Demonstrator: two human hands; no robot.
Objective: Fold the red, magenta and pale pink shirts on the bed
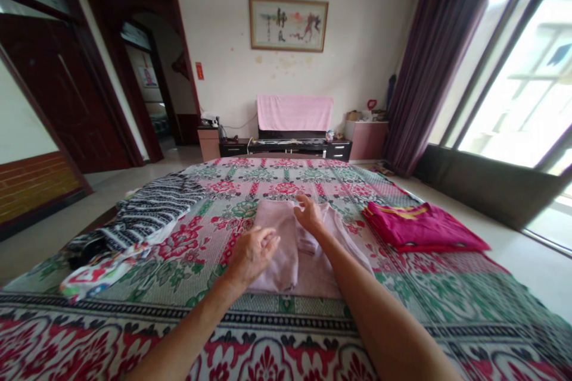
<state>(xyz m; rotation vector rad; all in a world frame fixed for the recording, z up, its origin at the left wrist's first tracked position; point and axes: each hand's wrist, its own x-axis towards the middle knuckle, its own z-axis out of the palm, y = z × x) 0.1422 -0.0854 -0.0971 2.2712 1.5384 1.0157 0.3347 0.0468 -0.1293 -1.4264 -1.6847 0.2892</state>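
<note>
A pale pink garment [286, 262], partly folded, lies in front of me on the flowered bed cover [192, 268]. My left hand [254, 253] is over the garment's left side, its fingers loosely bent, with the thumb apart and nothing visible in them. Near the garment's far edge is my right hand [308, 214], fingers spread and slightly curved, holding nothing that I can see. Whether either hand touches the cloth I cannot tell. One flap of the garment is folded inward from the left; its right part spreads out beneath my right forearm.
To the right lies a folded magenta garment [424, 227] with yellow trim. Black-and-white patterned clothing [156, 205] and a white flowered cloth [105, 271] are heaped at the left. Beyond the bed stands a low black cabinet [286, 146], with a pink cloth [295, 112] draped above it.
</note>
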